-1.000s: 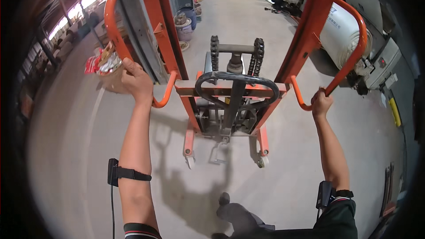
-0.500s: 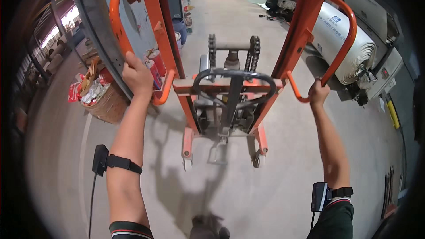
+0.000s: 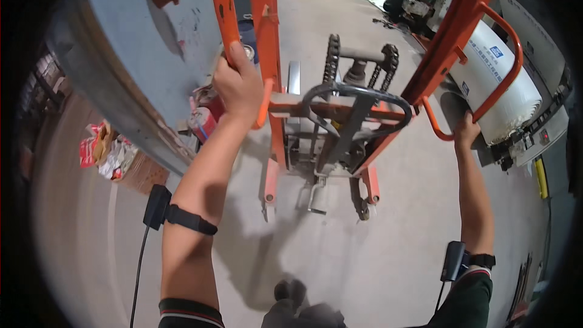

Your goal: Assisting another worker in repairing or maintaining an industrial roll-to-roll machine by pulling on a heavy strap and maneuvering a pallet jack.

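Note:
An orange hand stacker (image 3: 428, 79) stands upright in front of me. My left hand (image 3: 238, 85) is closed round its left tubular handle (image 3: 225, 9), and my right hand (image 3: 466, 132) grips the lower bend of the right handle (image 3: 516, 54). Between the two masts sits a black looped steering handle (image 3: 358, 90). Behind that loop, two lift chains (image 3: 332, 58) run over a crossbar. A metal foot pedal (image 3: 316, 197) hangs low at the centre, between legs with small wheels. The stacker's forks are hidden.
Close on the left is a grey-blue panel (image 3: 130, 36) with a metal edge. Beyond it stands a carton (image 3: 143, 173) filled with bags, near red containers (image 3: 203, 121). A large white wrapped roll (image 3: 495, 79) lies at the right. Grey floor (image 3: 322, 6) stretches ahead.
The stacker and both my hands have shifted right in view, and the stacker looks turned slightly. The panel on the left now fills more of the view. Both hands keep their hold.

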`<move>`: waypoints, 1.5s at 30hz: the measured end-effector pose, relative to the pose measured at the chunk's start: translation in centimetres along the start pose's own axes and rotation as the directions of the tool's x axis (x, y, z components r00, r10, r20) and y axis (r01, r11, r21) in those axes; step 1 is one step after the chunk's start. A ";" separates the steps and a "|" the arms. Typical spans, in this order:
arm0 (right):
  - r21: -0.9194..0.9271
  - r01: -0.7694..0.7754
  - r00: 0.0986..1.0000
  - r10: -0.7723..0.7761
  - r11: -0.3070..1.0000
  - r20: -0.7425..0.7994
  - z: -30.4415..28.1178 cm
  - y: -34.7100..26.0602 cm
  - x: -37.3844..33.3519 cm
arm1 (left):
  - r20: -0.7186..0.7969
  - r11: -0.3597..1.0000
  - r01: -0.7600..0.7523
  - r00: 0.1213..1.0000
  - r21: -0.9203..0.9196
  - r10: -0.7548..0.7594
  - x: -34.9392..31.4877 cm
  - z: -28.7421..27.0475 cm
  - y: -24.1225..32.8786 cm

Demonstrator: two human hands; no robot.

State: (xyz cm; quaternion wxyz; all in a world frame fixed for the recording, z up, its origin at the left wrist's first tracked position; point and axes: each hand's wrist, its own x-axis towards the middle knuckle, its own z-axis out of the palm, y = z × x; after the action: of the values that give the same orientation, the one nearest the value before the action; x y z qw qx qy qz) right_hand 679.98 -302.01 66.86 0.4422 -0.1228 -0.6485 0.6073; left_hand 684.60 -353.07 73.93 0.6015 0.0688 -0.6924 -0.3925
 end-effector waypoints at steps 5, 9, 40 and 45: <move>-0.022 0.220 0.975 -0.220 0.975 0.015 1.8 0.7 4.1 | -0.031 0.999 0.033 0.999 -0.019 -0.034 0.2 0.1 2.0; 0.095 0.038 0.994 -0.047 0.995 0.102 2.1 0.2 2.9 | -0.077 0.986 -0.034 0.996 0.165 0.048 0.8 0.8 2.0; -0.387 0.557 0.829 -0.521 0.735 0.205 -2.7 2.8 5.0 | -0.063 0.969 0.101 0.994 0.225 -0.089 -3.0 -1.5 6.2; -0.304 0.253 0.965 -0.261 0.919 0.014 -1.0 -0.3 5.4 | -0.042 0.986 0.056 0.998 0.160 -0.050 1.2 -0.8 7.4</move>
State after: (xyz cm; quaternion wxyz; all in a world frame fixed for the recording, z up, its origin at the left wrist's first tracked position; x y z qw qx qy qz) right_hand 677.66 -297.64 69.30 0.5026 -0.1113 -0.7384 0.4356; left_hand 687.81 -349.05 79.50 0.5962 0.1430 -0.7084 -0.3497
